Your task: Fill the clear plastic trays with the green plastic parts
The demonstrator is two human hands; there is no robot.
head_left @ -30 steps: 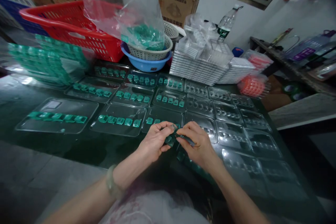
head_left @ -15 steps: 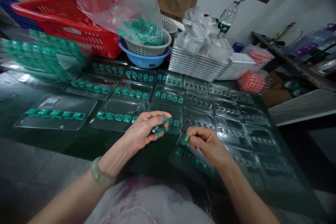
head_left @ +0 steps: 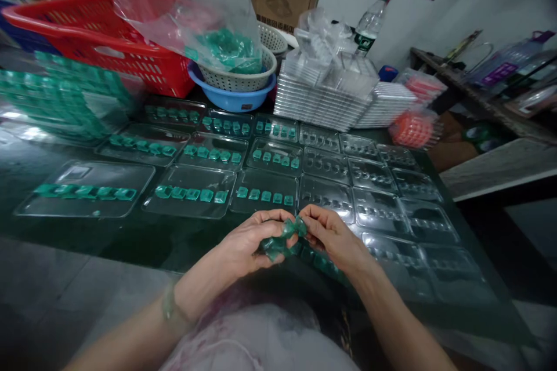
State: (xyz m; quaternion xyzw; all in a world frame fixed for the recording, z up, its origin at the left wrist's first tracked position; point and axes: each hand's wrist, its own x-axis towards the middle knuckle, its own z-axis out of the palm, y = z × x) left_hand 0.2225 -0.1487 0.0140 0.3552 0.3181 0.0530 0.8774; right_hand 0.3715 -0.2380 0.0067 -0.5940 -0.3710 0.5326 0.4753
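My left hand (head_left: 249, 242) is curled around a small bunch of green translucent pieces (head_left: 275, 245), close to my body at the table's near edge. My right hand (head_left: 329, 234) meets it from the right and pinches one green piece (head_left: 299, 226) at the top of that bunch. Under my hands lies a clear blister tray (head_left: 331, 266) with a row of green pieces in it. Beyond them, rows of clear trays cover the dark table: the left ones (head_left: 192, 194) hold green pieces, the right ones (head_left: 376, 207) show bare pockets.
A red basket (head_left: 100, 40), a clear bag of green pieces (head_left: 224, 49) in a white colander over a blue bowl (head_left: 232, 98), a stack of clear trays (head_left: 322, 101), a cardboard box (head_left: 282, 3) and a water bottle (head_left: 368, 26) stand at the back. Filled trays (head_left: 61, 98) pile at left.
My hands had moved apart, the right one carrying a green piece toward the near tray. Now they are together again, the right fingers on the bunch in my left hand.
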